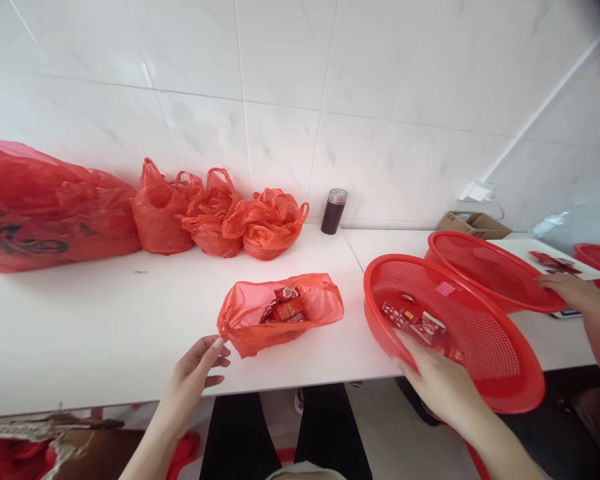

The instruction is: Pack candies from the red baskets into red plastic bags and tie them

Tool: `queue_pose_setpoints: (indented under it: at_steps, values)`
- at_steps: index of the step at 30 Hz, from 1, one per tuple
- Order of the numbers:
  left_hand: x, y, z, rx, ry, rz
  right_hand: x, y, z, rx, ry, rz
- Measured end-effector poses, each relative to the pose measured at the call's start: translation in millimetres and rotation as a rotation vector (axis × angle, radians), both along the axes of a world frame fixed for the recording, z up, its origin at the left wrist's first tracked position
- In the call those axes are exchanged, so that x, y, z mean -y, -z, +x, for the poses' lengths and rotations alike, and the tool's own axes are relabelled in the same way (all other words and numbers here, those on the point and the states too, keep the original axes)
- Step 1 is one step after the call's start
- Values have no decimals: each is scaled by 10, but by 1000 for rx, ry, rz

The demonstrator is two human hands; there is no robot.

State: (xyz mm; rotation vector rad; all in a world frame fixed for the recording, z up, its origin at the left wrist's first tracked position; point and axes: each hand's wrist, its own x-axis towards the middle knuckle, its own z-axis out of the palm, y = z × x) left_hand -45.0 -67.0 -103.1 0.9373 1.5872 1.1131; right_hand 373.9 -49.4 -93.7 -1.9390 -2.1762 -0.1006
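Note:
My left hand [199, 369] pinches the near left corner of a red plastic bag [253, 340] between thumb and fingers. The bag lies on the table with its mouth spread open, and several small red wrapped packets [289, 309] show inside it. Over the near left rim of a round red mesh basket [500, 347], my right hand [433, 373] is closed, with part of its fingers hidden. The basket tilts toward me past the table edge. On its bottom lie several red and white packets [433, 325].
Tied red bags [163, 223] and a big red bag [55, 213] line the wall. A dark flask [333, 213] stands right of them. Another person's hand [573, 290] touches a second basket [485, 267]. A cardboard box [473, 225] sits at the back.

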Motion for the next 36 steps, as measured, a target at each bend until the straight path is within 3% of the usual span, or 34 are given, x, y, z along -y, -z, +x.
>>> queue_pose_setpoints:
  at_steps: [2,4,8,12,14,16,19,22,25,27,29,32,36]
  values:
    - [-74,39,20,64,-2,0,-45,113,-28,0,21,0]
    - [-157,78,56,89,2,-1,-234,108,-116,-12,5,30]
    - [-258,92,94,12,-45,6,-800,-93,-337,-45,-63,106]
    - [-169,57,68,-120,-40,34,-1114,-244,-732,-260,-291,323]
    - [-97,43,50,-157,-51,59,-1137,-256,-969,-359,-389,309]
    - [-60,-5,19,-148,-82,81,-1152,-276,-1148,-403,-423,182]
    - [-124,-261,-56,-32,-180,153,-1258,-459,-1216,-502,-393,18]
    - [-288,-784,-97,193,-275,344,-1411,-890,-1116,-939,-353,-65]
    - [-438,-1349,-30,301,-197,621,-1458,-1369,-1043,-1427,-462,-194]
    - [-498,-1590,55,282,-149,758,-1411,-1583,-1045,-1506,-533,-242]
    - [-536,-1686,121,223,-24,703,-1336,-1689,-1061,-1415,-545,-310]
    - [-577,-1666,111,177,179,523,-1236,-1739,-1062,-1305,-542,-339]
    - [-593,-1649,12,150,66,652,-1125,-1812,-1053,-1299,-601,-214]
